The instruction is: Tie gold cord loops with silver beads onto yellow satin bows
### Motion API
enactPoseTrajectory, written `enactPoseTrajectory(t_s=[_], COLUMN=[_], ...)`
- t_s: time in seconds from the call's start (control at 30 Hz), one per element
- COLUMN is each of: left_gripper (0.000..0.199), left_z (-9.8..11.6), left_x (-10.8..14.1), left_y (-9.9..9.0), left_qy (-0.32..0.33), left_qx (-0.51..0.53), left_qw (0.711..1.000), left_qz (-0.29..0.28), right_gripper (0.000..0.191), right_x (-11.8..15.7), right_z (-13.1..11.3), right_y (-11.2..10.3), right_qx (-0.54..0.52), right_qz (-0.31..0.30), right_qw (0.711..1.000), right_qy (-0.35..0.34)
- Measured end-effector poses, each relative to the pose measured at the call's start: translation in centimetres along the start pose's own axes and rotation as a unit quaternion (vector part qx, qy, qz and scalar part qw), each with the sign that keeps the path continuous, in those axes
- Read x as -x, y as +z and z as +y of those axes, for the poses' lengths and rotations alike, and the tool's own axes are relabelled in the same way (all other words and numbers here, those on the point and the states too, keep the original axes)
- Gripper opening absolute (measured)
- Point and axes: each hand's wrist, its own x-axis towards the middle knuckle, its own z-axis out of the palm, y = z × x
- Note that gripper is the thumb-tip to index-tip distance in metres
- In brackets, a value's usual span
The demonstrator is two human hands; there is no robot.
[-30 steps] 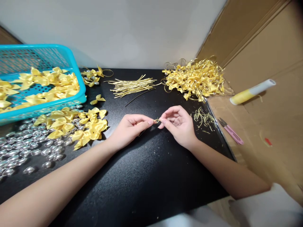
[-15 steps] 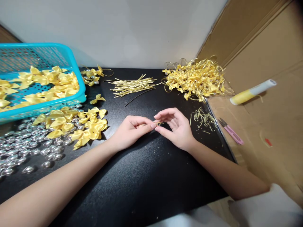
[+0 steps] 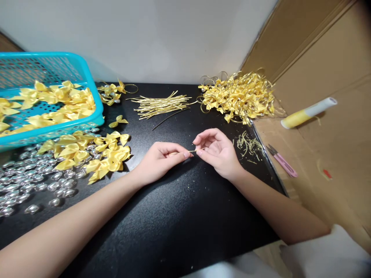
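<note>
Between my hands runs a thin gold cord point(image 3: 193, 151), a short stretch of it showing over the black table point(image 3: 174, 227). My left hand point(image 3: 164, 160) pinches one part of it between thumb and forefinger. Thumb and forefinger of my right hand point(image 3: 217, 154) close on the other end, while the remaining fingers curl loosely. The rest of the cord is hidden in my fingers. Beyond my hands lies a bundle of cut gold cords point(image 3: 162, 105). Left of my left hand are loose yellow ribbon bows point(image 3: 108, 154) and silver beads point(image 3: 37, 177).
A blue basket point(image 3: 97, 104) of yellow bows stands at the left. Finished-looking bow loops form a heap point(image 3: 240, 96) at the back right. Cord scraps point(image 3: 248, 146) lie near the right edge. Pink-handled snips point(image 3: 282, 162) and a white-and-yellow tube point(image 3: 308, 113) rest on cardboard beyond.
My right hand has drawn slightly to the right, away from my left. The small loop of cord between the fingertips is now pulled into a straight line.
</note>
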Motion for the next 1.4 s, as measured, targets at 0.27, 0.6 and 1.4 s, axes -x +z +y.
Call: enactPoseTrajectory(t_s=[0.27,0.6,1.4], left_gripper=[0.029,0.025,0.012], left_z=[0.2,-0.1,0.8], left_x=[0.0,-0.1,1.7], left_y=[-0.1,0.0,2.0], left_qy=[-0.006,0.043,0.254], left_qx=[-0.014,0.035,-0.440], left_qw=[1.000,0.998,0.829], left_qz=[-0.005,-0.022,0.233], right_gripper=[0.027,0.029,0.022], right_x=[-0.2,0.2,0.8], right_z=[0.0,0.1,0.1], right_y=[-0.3,0.0,0.5], right_qx=[0.036,0.051,0.198], right_qz=[0.010,-0.039,-0.013], right_qw=[0.999,0.997,0.976], right_qy=[-0.012,-0.048,-0.092])
